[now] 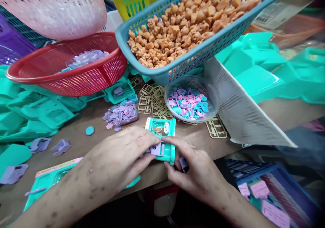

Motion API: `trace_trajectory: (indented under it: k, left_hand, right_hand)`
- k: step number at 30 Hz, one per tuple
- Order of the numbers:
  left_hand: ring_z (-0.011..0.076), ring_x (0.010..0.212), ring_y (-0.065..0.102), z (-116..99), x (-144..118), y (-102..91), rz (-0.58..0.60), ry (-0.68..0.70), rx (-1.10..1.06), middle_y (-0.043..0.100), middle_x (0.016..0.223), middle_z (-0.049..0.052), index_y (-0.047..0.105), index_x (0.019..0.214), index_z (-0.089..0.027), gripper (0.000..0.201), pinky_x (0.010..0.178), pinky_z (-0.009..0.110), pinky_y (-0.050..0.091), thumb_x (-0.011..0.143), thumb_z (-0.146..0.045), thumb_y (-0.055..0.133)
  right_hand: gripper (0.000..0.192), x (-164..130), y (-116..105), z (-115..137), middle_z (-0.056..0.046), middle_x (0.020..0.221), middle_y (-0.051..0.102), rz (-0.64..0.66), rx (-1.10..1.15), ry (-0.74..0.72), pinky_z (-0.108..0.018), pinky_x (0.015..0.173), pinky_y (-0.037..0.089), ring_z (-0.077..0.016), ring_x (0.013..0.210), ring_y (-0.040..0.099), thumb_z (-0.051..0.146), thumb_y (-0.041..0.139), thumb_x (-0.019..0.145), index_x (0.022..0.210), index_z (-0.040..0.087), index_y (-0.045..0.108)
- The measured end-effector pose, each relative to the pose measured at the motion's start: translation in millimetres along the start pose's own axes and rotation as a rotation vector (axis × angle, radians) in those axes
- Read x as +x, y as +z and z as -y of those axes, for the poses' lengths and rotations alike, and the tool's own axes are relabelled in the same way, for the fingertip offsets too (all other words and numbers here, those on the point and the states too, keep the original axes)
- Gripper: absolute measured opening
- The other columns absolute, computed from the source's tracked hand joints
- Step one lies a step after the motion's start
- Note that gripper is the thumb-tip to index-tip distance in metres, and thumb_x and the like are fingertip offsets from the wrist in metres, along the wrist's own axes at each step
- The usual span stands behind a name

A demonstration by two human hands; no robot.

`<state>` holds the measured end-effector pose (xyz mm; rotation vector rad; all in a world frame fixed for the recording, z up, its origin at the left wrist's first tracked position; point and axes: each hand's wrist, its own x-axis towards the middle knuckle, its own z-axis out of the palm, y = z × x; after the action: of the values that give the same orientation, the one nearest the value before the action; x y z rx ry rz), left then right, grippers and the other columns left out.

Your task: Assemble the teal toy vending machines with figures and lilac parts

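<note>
The counter (83,129) is brown and crowded, and it carries everything here. At its far side stands a big blue-grey basket (203,52), tilted, full of small tan figures (188,21). To the left of it is a red basket (76,72) with pale lilac pieces inside, and above that one a pink basket (56,7). Many teal trays (256,75) lie in heaps at both sides of the counter.

Nearer to the person there is a clear round bowl (213,96) with pink and blue small parts, then flat beige frames (152,102) with parts still on them, and a small clear box (123,114) of lilac pieces.

At the near edge of the counter lies the small teal tray (162,136). Its long axis runs away from the person, from the near edge toward the bowl. Both hands meet at its near end. The left hand (119,160) comes from the left and its fingertips press a lilac piece (156,149) on the tray; the fingers are bent around it, not flat open. The right hand (195,170) comes from the right, holds the near right corner of the tray with thumb and forefinger, and keeps another lilac part (184,164) under the curled fingers. The lilac piece lies between the two thumbs, touching both hands, so neither hand is clearly nearer.
</note>
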<state>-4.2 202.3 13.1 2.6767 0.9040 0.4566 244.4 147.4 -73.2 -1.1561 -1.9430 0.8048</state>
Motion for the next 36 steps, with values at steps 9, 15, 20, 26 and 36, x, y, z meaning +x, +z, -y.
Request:
trace_trajectory:
  k: [9,15,20,26,36]
  left_hand:
    - [0.026,0.106,0.08,-6.2,9.3,-6.9,0.054,0.062,0.121,0.084,0.115,0.008,0.08,0.112,-0.02,0.029,0.102,0.043,0.067,0.107,-0.01,0.053]
    - [0.0236,0.101,0.078,-4.2,8.0,-5.7,0.067,-0.118,-0.021,0.081,0.113,0.004,0.074,0.115,-0.027,0.012,0.087,0.038,0.066,0.107,-0.025,0.065]
    - [0.0216,0.111,0.075,-0.6,-3.3,0.3,0.037,-0.158,-0.084,0.078,0.124,0.002,0.068,0.13,-0.028,0.021,0.095,0.035,0.062,0.109,-0.026,0.064]
    - [0.0239,0.131,0.068,-4.4,-7.6,3.6,0.009,0.069,0.102,0.076,0.136,0.007,0.065,0.14,-0.019,0.029,0.123,0.041,0.048,0.112,-0.015,0.057]
    - [0.0237,0.124,0.074,-2.9,4.1,-13.8,0.086,-0.059,0.047,0.078,0.132,0.004,0.068,0.134,-0.026,0.024,0.106,0.039,0.059,0.11,-0.025,0.064]
  right_hand:
    - [0.069,0.7,-0.2,-0.4,0.004,0.091,0.076,0.026,0.021,0.01,-0.029,0.066,0.059,-0.0156,0.069,0.073,0.017,0.071,0.096,0.159,0.034,0.049]
    - [0.07,-1.3,0.1,1.8,0.003,0.091,0.076,0.031,0.003,-0.001,-0.029,0.068,0.06,-0.0164,0.069,0.073,0.016,0.069,0.098,0.162,0.032,0.046]
    - [0.072,1.6,-0.6,6.1,0.007,0.084,0.071,0.031,-0.008,0.013,-0.027,0.064,0.057,-0.0158,0.069,0.074,0.015,0.069,0.095,0.162,0.032,0.045]
    - [0.07,6.5,-3.3,8.9,0.005,0.09,0.074,0.031,-0.024,0.015,-0.027,0.068,0.058,-0.0148,0.071,0.073,0.014,0.068,0.094,0.16,0.028,0.047]
    - [0.073,5.2,-2.6,5.3,0.009,0.08,0.065,0.047,-0.001,0.002,-0.026,0.066,0.053,-0.0135,0.068,0.069,0.014,0.066,0.097,0.164,0.031,0.043]
